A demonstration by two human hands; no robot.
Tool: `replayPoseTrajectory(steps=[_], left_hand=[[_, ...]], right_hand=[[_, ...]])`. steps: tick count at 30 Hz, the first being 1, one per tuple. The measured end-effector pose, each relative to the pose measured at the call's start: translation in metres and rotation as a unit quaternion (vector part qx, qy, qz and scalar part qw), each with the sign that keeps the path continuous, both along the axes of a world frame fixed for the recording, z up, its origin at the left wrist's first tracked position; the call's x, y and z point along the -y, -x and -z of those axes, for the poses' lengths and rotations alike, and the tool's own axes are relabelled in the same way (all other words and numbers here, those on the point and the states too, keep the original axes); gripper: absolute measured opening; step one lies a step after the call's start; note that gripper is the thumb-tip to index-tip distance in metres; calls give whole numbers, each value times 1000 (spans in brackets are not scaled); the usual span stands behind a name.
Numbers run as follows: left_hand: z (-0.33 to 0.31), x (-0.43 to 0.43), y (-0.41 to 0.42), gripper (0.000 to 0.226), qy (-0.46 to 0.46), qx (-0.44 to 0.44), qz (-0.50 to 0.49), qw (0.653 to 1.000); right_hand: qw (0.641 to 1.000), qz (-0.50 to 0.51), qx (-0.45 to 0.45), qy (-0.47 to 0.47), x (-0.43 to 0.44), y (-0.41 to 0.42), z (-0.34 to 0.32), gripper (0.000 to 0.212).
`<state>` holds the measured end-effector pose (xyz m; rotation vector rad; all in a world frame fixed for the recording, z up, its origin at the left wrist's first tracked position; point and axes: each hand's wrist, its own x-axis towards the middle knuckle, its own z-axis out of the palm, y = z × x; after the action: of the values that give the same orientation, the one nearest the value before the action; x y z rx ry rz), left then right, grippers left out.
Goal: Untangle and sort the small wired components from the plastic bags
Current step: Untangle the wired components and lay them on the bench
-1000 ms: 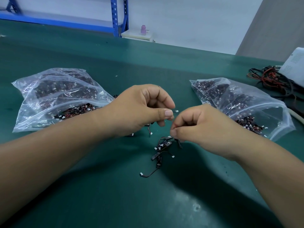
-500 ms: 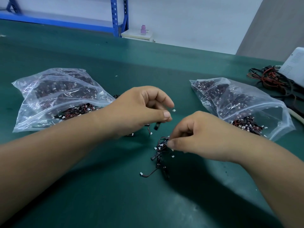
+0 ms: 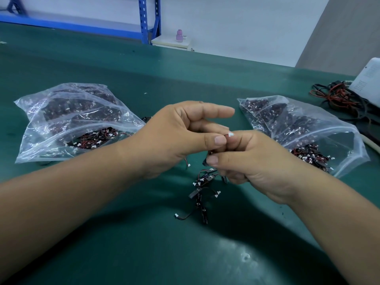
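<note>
**A:** First entry?

**B:** Wired component (image 3: 229, 134), one unit. It is held clear of the table at centre, where the two hands meet. A white plug shows on top, with a short reddish lead running down into the grip. A dark piece sits under the right thumb tip; I cannot tell whether it is the same unit.

**A:** Who holds it?

**B:** Left hand (image 3: 178, 138): the thumb and a middle finger pinch the lead just beside the plug. The forefinger is straight, points right and touches nothing. Right hand (image 3: 255, 163): the fingers are curled in and the thumb presses down, grasping the lower part. A separate thin lead with a white plug hangs below the left palm.

**A:** Next?

**B:** Loose cluster (image 3: 202, 190), lying on the table directly under the hands. It is made of black strips, thin leads and white plugs, all tangled. The count cannot be told. One lead trails out toward the near left.

**A:** Bags?

**B:** Left bag (image 3: 72, 120): clear plastic, full of like parts, some showing at its mouth beside the left forearm. Right bag (image 3: 308, 128): the same, lying just beyond the right wrist.

**A:** Surroundings?

**B:** Green table mat (image 3: 144, 243) under everything. A cable bundle (image 3: 345, 97), red and black, lies at the far right. A white device (image 3: 368, 79) sits beside it, cut off by the frame. Blue shelving (image 3: 144, 19) stands beyond the table, with a pink bottle (image 3: 179, 35) near it.
</note>
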<state>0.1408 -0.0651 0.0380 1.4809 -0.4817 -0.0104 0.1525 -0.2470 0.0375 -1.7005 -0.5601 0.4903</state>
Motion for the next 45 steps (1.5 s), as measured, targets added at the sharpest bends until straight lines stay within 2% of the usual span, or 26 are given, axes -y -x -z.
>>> replayPoseTrajectory(steps=[2,3,4,5,6,8,9,10,12,17,23,25,27,30,33,38,43,45], left_hand=[[-1,-5,-4,41,-10,13,0,1000],[-2,-10,-7,40,-34,28,-11,999],[-3,-17,-11,39,-86,55,-39,994],[-3,-24,-15,38,-175,94,-80,977],[-4,-32,-20,37,-298,138,-120,937],[-2,-45,-28,34,-547,180,-141,805],[-1,-48,-29,34,-629,170,-120,749],[0,-49,-30,34,-676,151,-93,715],[5,-47,-30,32,-702,126,-49,699],[18,-39,-30,8,-652,139,-57,743],[19,-37,-29,23,-608,134,-78,778],[15,-33,-26,25,-557,140,-90,814],[10,-26,-22,25,-467,140,-95,868],[4,-16,-13,26,-338,126,-89,928],[1,-12,-9,30,-305,109,-62,944],[2,-16,-12,34,-230,7,-2,973],[5,-21,-14,30,-167,-33,70,983],[6,-25,-18,22,-173,-25,61,983]], right_hand=[[997,-6,26,76,6,-4,-3,13],[987,-24,65,146,10,-6,-5,18],[966,-56,109,229,13,-7,-6,19],[937,-83,148,305,14,-7,-7,17],[910,-93,178,362,15,-6,-7,11],[887,-51,231,397,14,-5,-5,6],[883,-21,261,390,13,-5,-4,11],[886,10,282,368,12,-5,-3,14],[898,60,304,312,12,-8,0,14],[907,106,310,264,13,-15,12,7],[923,109,293,224,12,-16,20,14],[929,112,291,198,11,-17,20,11],[936,93,289,175,11,-17,18,6],[942,69,292,152,9,-14,17,12],[942,65,297,142,7,-14,14,18],[951,14,267,157,11,-14,3,18],[946,-13,266,184,18,-13,-9,17],[943,-49,249,217,20,-13,-13,14]])
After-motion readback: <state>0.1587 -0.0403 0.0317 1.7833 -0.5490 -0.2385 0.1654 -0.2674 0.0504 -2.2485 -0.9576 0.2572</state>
